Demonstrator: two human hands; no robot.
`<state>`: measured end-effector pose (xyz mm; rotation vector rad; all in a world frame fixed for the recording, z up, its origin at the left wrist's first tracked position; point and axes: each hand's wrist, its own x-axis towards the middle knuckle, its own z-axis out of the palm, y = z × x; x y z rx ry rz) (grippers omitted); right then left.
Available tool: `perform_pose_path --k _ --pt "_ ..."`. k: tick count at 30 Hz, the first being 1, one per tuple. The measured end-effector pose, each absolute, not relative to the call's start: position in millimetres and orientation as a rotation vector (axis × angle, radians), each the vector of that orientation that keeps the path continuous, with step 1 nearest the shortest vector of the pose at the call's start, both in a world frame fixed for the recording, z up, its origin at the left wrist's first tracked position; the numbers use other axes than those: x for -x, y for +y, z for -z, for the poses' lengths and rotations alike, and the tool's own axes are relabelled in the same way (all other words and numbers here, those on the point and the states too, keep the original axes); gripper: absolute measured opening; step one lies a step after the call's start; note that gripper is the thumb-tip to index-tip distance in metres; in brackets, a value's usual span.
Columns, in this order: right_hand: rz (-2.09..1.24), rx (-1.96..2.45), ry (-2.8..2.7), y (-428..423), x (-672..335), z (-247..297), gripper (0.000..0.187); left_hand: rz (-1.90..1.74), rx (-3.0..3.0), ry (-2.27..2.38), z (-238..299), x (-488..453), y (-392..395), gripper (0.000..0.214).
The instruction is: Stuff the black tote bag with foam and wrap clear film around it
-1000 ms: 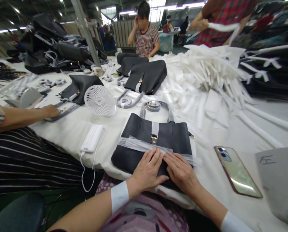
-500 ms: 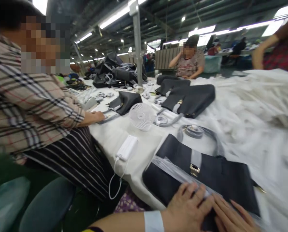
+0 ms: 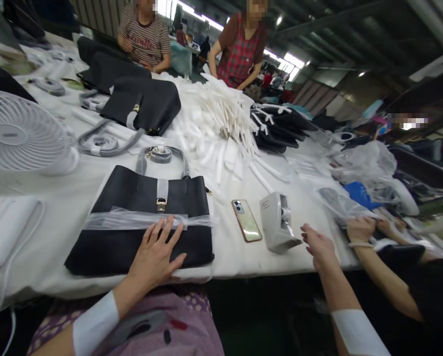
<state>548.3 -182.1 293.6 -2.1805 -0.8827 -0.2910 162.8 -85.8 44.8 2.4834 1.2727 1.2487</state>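
A black handbag [image 3: 132, 198] with a gold clasp lies flat on the white table in front of me, a strip of clear plastic film [image 3: 132, 220] across its middle. My left hand [image 3: 155, 253] rests flat on the bag, fingers spread over the film. My right hand [image 3: 318, 244] is off the bag, reaching to the right with loosely stretched fingers, holding nothing, close to a white tape dispenser [image 3: 276, 222]. A phone [image 3: 246, 220] lies between the bag and the dispenser.
A white desk fan [image 3: 19, 133] and a power bank [image 3: 4, 227] are at the left. More black bags [image 3: 143, 104] and a heap of white foam strips [image 3: 217, 113] lie further back. Another person's hands [image 3: 362, 230] handle plastic bags at the right. Two people work across the table.
My right hand left the bag and moved right toward the tape dispenser. My left hand stays on the film. The view swung from left to right.
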Motion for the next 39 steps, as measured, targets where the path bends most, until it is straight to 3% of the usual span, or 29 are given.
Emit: perform_pose_path --k 4,10,25,34,39 --pt "-0.05 2.241 -0.704 -178 -549 -282 0.045 -1.246 -2.472 1.278 -44 -164 -85 0.07" --pt "-0.17 2.112 -0.627 -174 -547 -285 0.042 -1.253 -2.478 1.272 -43 -164 -84 0.07" --pt "0.173 1.672 -0.674 -226 -534 -257 0.033 -1.205 -2.485 1.277 -43 -164 -86 0.07" --pt "0.026 1.791 -0.568 -234 -530 -208 0.044 -1.211 -2.496 1.273 -41 -164 -85 0.071" --pt "0.152 1.95 -0.573 -229 -535 -202 0.05 -1.223 -2.483 1.262 -42 -165 -85 0.071"
